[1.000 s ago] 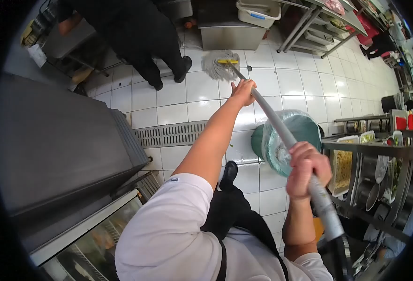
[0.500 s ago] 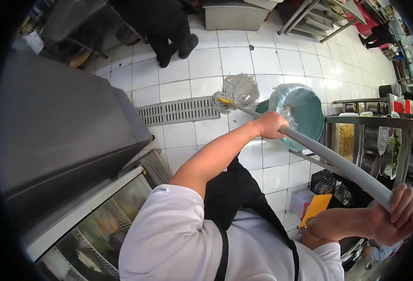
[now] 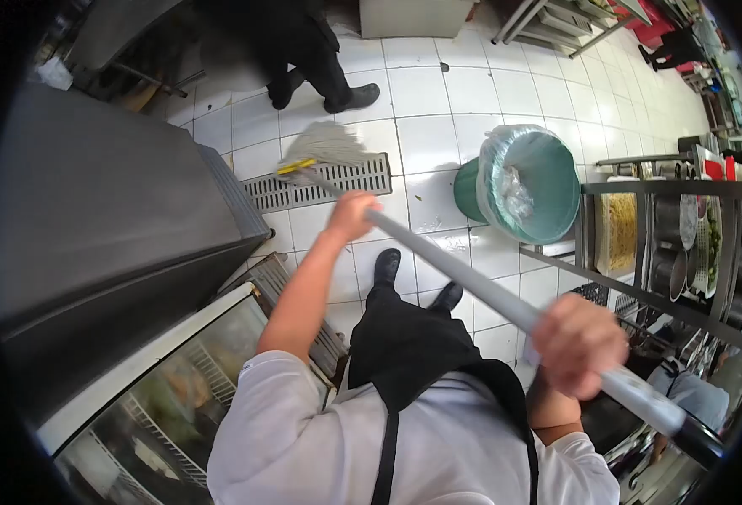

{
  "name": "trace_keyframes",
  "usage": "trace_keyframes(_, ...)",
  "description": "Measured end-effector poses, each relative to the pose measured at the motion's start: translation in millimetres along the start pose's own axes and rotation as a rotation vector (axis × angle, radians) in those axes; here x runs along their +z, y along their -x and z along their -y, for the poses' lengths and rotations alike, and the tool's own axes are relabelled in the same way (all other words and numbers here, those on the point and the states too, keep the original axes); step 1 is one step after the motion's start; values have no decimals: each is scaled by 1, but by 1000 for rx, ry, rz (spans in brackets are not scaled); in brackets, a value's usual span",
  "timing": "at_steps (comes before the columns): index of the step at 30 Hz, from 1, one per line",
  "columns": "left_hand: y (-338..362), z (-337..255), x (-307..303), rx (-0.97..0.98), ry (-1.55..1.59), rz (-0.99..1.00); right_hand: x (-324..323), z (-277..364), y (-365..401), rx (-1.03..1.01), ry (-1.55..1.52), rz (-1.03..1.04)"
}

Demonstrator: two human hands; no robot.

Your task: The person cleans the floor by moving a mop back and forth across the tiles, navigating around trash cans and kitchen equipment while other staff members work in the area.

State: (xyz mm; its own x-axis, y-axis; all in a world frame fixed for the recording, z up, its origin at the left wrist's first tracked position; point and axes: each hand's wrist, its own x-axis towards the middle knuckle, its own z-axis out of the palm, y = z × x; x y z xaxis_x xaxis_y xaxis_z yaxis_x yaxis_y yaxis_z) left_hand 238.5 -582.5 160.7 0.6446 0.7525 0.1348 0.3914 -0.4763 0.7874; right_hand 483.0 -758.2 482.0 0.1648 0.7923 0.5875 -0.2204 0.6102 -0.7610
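Observation:
A mop (image 3: 459, 271) with a long grey handle slants across the head view, from the upper left down to the lower right. My left hand (image 3: 353, 215) is wrapped round the handle's lower part. Higher up, near the dark end of the handle, my right hand (image 3: 579, 345) grips it, somewhat blurred. The grey string mop head (image 3: 327, 143), with its yellow clamp, lies on the white tiles and partly over the floor drain grate (image 3: 320, 187).
A green bin (image 3: 470, 189) with a clear liner stands right of the handle. Beside it is a metal shelf rack (image 3: 674, 195) with food trays. A grey cabinet (image 3: 127, 210) and a glass-fronted fridge (image 3: 169, 404) line the left. Another person (image 3: 303, 50) stands beyond the mop head.
The mop head has swept left, from beside the bin to the drain grate. Both my hands have moved left with the handle. The other person's feet have shifted.

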Motion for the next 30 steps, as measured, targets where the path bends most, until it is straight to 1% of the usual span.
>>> trace_keyframes(1,15,19,-6,-24,-66,-27,2,-10,16,130,10,-21)
trace_keyframes(3,43,64,-6,-150,-191,-61,-7,-37,41,274,90,64)
trace_keyframes(4,54,74,-6,-203,-251,-80,-14,-48,63,334,94,60)
trace_keyframes(5,63,74,-4,-201,-268,-82,-20,-52,80,395,94,59)
trace_keyframes(8,91,56,19,-198,-291,-108,-33,-30,102,381,131,162)
trace_keyframes(11,103,9,65,-174,-231,-133,-61,22,121,353,81,73)
trace_keyframes(12,104,-12,85,-149,-215,-137,-69,43,127,315,62,-21)
trace_keyframes(14,106,-64,129,-96,-167,-155,-92,93,137,274,76,-46)
trace_keyframes(17,120,-143,204,3,-77,-201,-119,170,155,103,119,6)
trace_keyframes(19,125,-206,251,72,0,-270,-147,223,164,-32,1,182)
trace_keyframes(20,123,-243,267,81,64,-227,-147,256,172,-22,56,86)
trace_keyframes(22,128,-301,302,108,181,-119,-152,311,186,-116,221,-6)
trace_keyframes(25,128,-369,346,193,392,32,-167,384,202,-111,317,171)
trace_keyframes(28,121,-405,366,322,462,389,-123,417,204,-49,526,89)
trace_keyframes(29,122,-410,374,348,437,436,-109,423,205,-22,597,55)
trace_keyframes(30,122,-415,382,379,413,485,-106,423,207,-82,634,-11)
